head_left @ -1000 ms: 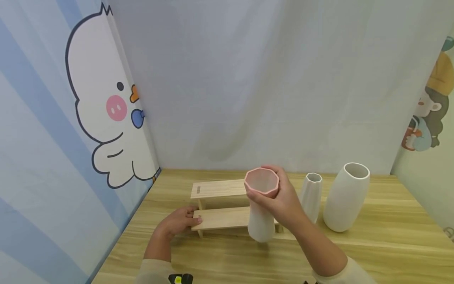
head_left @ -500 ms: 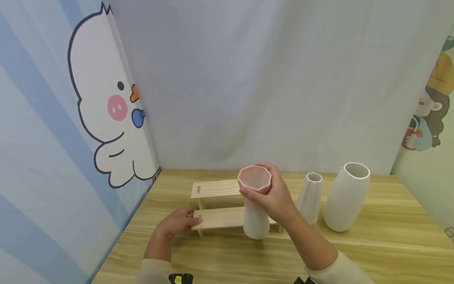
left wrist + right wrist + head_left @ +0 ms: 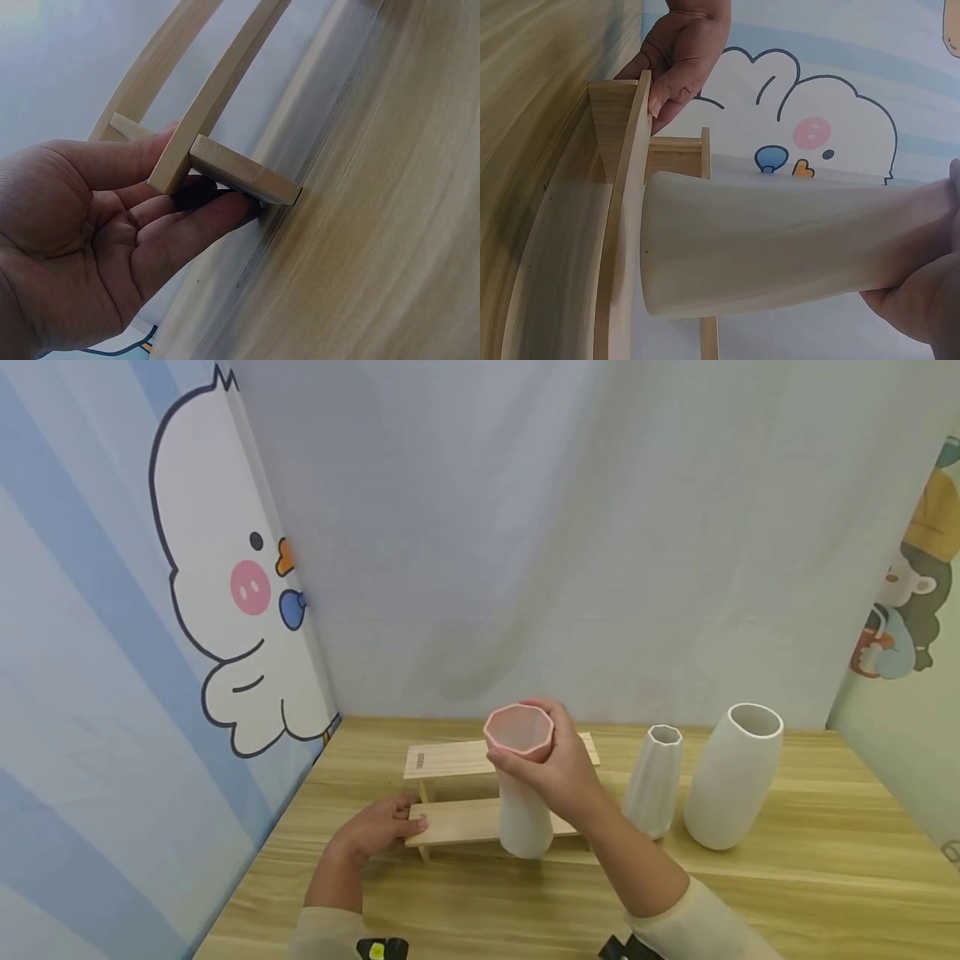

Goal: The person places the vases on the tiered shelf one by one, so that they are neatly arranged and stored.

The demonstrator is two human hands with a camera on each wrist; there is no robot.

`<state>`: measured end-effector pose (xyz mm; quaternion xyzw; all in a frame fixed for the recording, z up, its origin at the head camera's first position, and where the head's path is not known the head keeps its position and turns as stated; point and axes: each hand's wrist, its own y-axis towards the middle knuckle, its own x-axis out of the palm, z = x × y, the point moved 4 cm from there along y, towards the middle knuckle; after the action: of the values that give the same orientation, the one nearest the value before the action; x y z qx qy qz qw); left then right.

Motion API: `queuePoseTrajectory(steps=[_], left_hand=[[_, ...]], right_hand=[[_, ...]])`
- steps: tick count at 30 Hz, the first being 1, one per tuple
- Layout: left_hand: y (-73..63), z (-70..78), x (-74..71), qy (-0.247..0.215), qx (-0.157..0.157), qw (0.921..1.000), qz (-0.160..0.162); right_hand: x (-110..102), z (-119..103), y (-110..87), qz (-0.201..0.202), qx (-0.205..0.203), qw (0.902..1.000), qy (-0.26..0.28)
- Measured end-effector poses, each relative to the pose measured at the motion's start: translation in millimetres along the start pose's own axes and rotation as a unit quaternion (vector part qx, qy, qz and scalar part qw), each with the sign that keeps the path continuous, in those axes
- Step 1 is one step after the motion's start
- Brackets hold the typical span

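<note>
My right hand (image 3: pixel 551 768) grips a white vase (image 3: pixel 525 818) with a pink octagonal rim, its fingers and thumb round the neck. In the right wrist view the base of the vase (image 3: pixel 727 240) is close over the lower step of a two-tier wooden stand (image 3: pixel 630 202). My left hand (image 3: pixel 382 827) holds the left end of the stand's lower board (image 3: pixel 457 821), thumb on top. Seen from the left wrist, the fingers of the left hand (image 3: pixel 112 217) reach under that board (image 3: pixel 217 82), beside its support leg.
Right of the stand, a slim ribbed white vase (image 3: pixel 654 785) and a larger rounded white vase (image 3: pixel 731 785) stand on the wooden table (image 3: pixel 840 827). A grey curtain (image 3: pixel 600 527) hangs along the back, and a cartoon-printed sheet (image 3: pixel 217 568) lines the left.
My right hand has carried the pink-rimmed vase left along the stand, uncovering the right end of the upper board. My left hand keeps its place on the lower board.
</note>
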<state>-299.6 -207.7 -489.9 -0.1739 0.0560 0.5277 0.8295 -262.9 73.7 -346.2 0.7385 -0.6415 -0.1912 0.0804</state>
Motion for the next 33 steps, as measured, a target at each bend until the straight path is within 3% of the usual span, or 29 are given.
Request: queuePoseTrajectory(steps=[20,33], left_hand=[[-0.4,-1.5,-1.2,-0.002,-0.002,1.0000,-0.009],[-2.2,0.1,-2.2,0.024,-0.018,0.9993,0.022]], right_hand=[[34,-1,20.2,-0.022,-0.027,0.9992,0.021],[53,5,30.1,-0.024,-0.014,0.9993,0.026]])
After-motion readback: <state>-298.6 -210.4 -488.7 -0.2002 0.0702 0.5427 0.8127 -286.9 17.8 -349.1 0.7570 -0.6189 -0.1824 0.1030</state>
